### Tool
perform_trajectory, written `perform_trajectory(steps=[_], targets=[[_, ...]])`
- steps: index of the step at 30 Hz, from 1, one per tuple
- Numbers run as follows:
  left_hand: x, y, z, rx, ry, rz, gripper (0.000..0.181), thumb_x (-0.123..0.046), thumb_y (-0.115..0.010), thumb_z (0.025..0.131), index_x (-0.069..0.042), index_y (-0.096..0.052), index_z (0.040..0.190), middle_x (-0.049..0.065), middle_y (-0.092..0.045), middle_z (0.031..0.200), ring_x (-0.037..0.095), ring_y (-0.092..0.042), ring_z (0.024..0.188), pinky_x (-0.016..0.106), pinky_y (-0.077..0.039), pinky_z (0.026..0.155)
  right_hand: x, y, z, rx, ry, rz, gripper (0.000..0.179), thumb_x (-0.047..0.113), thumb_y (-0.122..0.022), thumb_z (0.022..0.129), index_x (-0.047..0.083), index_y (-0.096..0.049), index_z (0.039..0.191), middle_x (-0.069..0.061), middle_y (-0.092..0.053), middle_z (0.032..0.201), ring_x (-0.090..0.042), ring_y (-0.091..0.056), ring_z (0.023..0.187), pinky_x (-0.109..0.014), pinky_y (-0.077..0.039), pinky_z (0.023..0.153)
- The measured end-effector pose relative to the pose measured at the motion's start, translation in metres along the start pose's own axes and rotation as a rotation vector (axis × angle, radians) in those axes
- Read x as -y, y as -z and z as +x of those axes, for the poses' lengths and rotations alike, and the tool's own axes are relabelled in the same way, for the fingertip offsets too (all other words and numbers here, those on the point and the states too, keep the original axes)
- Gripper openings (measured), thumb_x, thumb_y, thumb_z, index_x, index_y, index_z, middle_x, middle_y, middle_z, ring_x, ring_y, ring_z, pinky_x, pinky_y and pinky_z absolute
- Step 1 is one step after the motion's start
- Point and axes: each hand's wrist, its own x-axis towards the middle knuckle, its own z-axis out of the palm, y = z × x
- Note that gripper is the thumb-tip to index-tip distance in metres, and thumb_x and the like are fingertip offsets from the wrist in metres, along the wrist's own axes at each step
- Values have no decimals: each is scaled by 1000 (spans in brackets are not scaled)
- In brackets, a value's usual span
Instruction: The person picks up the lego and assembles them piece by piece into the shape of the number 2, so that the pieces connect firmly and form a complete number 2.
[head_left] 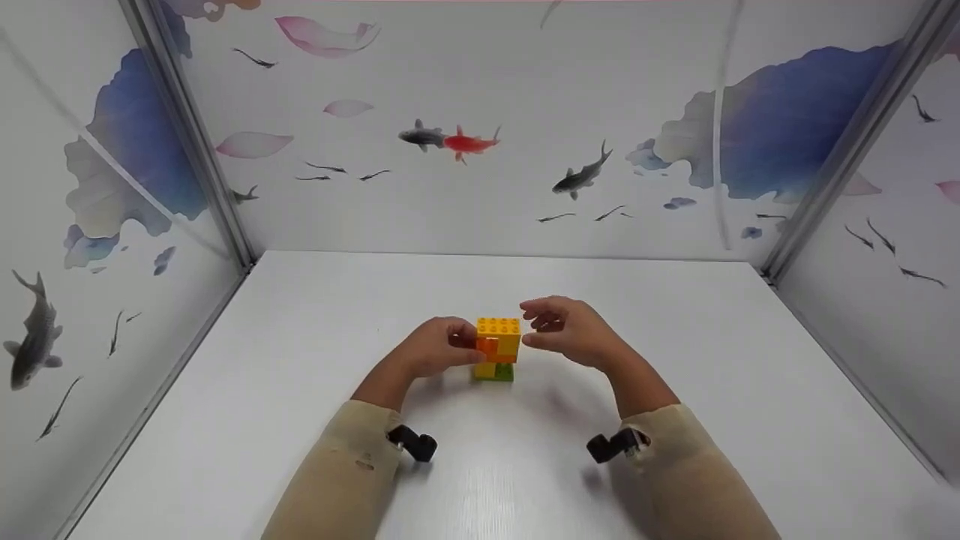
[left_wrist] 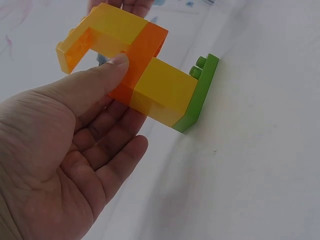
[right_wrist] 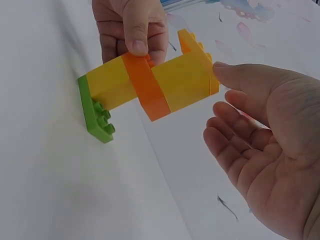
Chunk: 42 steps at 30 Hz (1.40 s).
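Observation:
A small tower of toy building blocks stands between the hands. At its foot is a green plate point(left_wrist: 202, 97) with bare studs along one side. Above come a yellow block point(left_wrist: 167, 87), an orange block point(right_wrist: 145, 85), another yellow block point(right_wrist: 181, 77) and a yellow-orange plate point(head_left: 499, 327) on top, which overhangs one side. My left hand point(head_left: 439, 346) pinches the orange block, thumb on its near face and fingers behind. To the tower's right is my right hand point(head_left: 574, 334), fingers loosely bent and holding nothing, its thumb tip close to the top plate's edge.
The white table point(head_left: 487, 480) extends all around the tower. White panels printed with fish and petals, such as the back wall point(head_left: 465, 210), enclose it on three sides. Black wrist cameras point(head_left: 412, 442) stick out from both sleeves.

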Motion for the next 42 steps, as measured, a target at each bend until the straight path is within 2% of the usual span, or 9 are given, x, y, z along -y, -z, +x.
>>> perform_trajectory(steps=[5,9,16,22,28,33,38,42], targets=[[-1,0,1,-4,6,6,31,-35,-88,90,-27,-73,117,-5,-71,124,22,-64,119,44,-54,115,-13,2,0,14,-61,27,60,30,-87,92,25,-64,147,-11,-66,146,-29,-66,130,-47,-58,111],[0,0,2,-6,-5,5,31,-36,-88,90,-27,-74,116,-5,-72,124,22,-65,118,44,-55,114,-17,-1,2,17,-86,35,59,30,-87,91,23,-66,145,-9,-67,145,-27,-66,127,-46,-58,109],[1,0,3,0,-19,-7,31,-37,-88,90,-26,-74,116,-5,-72,123,21,-65,117,44,-55,114,-21,-12,3,69,-79,66,46,29,-87,91,25,-73,135,-2,-74,130,-21,-68,111,-37,-60,99],[1,1,2,5,-24,-15,31,-36,-88,90,-26,-74,116,-6,-73,122,21,-65,117,44,-55,114,-22,-23,3,96,-69,77,43,31,-85,93,25,-73,134,4,-76,120,-20,-69,108,-37,-61,102],[3,1,2,-1,-22,-29,30,-36,-87,91,-26,-74,116,-6,-73,120,21,-66,114,42,-56,112,-22,-26,5,77,-82,85,42,30,-84,94,24,-74,134,6,-77,123,-19,-72,110,-42,-60,108],[6,-1,2,-31,-62,-11,32,-42,-83,94,-26,-75,121,-5,-74,122,21,-66,112,39,-58,106,-21,-29,8,36,-99,114,39,29,-83,96,25,-74,133,7,-78,124,-17,-73,113,-41,-59,108],[8,-2,3,-55,-101,-10,39,-48,-80,95,-28,-76,128,-4,-73,131,22,-68,122,40,-60,106,-20,-33,9,-14,-132,172,35,25,-81,97,23,-75,131,4,-77,124,-19,-72,115,-39,-60,107],[8,-2,4,-56,-87,-32,38,-46,-81,95,-30,-76,129,-3,-71,136,26,-67,129,42,-59,109,-20,-35,10,-49,-192,171,34,26,-81,97,24,-76,130,3,-75,128,-22,-71,117,-39,-60,106]])
